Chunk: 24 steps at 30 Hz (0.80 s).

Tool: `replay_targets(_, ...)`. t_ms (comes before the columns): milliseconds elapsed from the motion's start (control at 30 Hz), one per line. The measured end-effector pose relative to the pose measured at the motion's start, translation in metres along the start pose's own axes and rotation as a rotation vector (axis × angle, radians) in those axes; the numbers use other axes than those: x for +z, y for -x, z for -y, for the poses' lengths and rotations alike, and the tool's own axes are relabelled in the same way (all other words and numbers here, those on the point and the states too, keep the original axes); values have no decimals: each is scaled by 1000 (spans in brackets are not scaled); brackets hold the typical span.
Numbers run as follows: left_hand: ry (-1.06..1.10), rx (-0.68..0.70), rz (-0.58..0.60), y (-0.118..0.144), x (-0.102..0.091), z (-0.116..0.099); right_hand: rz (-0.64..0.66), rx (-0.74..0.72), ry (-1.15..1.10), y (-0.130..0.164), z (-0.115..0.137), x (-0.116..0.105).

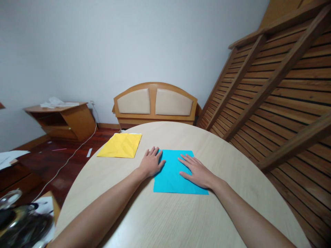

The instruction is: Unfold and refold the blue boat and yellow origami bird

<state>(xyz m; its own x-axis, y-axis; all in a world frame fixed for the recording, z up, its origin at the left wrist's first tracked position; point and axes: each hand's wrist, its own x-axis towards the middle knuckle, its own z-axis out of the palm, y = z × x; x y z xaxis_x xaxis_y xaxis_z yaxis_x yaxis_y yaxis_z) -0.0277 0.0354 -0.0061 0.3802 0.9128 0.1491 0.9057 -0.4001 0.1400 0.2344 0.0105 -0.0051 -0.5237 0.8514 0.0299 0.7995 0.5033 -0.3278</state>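
One blue sheet (170,177) (two hands (151,163) (198,172)).

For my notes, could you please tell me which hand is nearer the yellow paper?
Left: the left hand lies right of the yellow paper; the right hand is farther right, on the blue paper.

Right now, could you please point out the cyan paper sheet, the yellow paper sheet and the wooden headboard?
Cyan paper sheet (172,175), head view: uncovered surface near its middle.
Yellow paper sheet (121,146), head view: middle of its creased upper face.
Wooden headboard (152,102), head view: central upright of its frame.
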Motion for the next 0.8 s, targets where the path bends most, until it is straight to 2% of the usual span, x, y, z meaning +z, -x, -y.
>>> replay_targets(100,44,132,-36,3,-4,-2,-27,16,23,-2,-3,1)
replay_targets(200,113,261,58,5,-3,-6,-60,40,29,-3,-4,-1)
replay_targets(333,131,243,102,4,1,-5,-67,-27,4,1,0,-8)
replay_targets(433,124,224,99,0,1,2,44,-111,-33,9,7,-13)
replay_targets(600,115,246,19,-2,-7,5,110,-104,-64,15,11,-13)
replay_targets(700,163,387,-4,2,-14,-3,101,-90,-48,13,5,-11)
replay_targets(800,226,508,63,9,-18,-10,83,-63,-23,11,-3,-10)
